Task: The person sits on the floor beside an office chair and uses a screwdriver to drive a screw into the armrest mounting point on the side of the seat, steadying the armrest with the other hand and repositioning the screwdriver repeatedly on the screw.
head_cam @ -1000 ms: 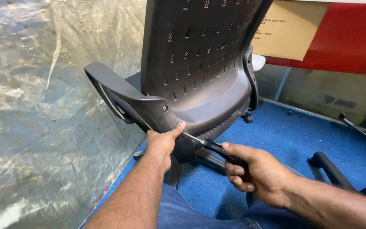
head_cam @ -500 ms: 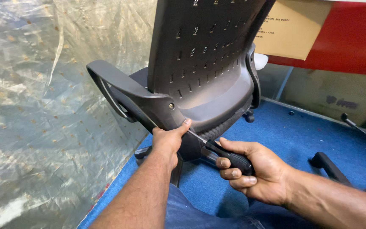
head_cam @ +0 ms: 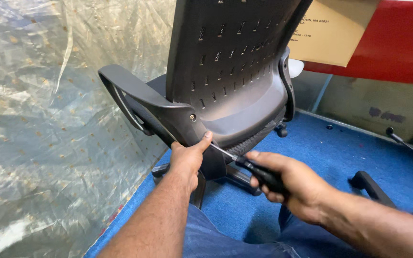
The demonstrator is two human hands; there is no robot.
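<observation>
**Screwdriver at the armrest joint of a black office chair**

The black office chair (head_cam: 230, 86) stands upright in the centre and top of the frame, its perforated back turned toward the camera. Its looped armrest (head_cam: 139, 102) juts out to the left of centre, with a small screw head showing where it joins the back. Lower centre, the screwdriver (head_cam: 252, 171) lies slanted: black handle low and right, thin metal shaft angled up-left, tip under the armrest joint.

Setting: furniture assembly or storeroom area. Evidence: blue carpeted floor (head_cam: 340, 157), crinkled clear plastic sheeting (head_cam: 39, 124) hung along one side, brown cardboard carton (head_cam: 335, 28) against a red wall panel (head_cam: 402, 43), loose black chair parts (head_cam: 371, 184) (castor base pieces) on the carpet.
</observation>
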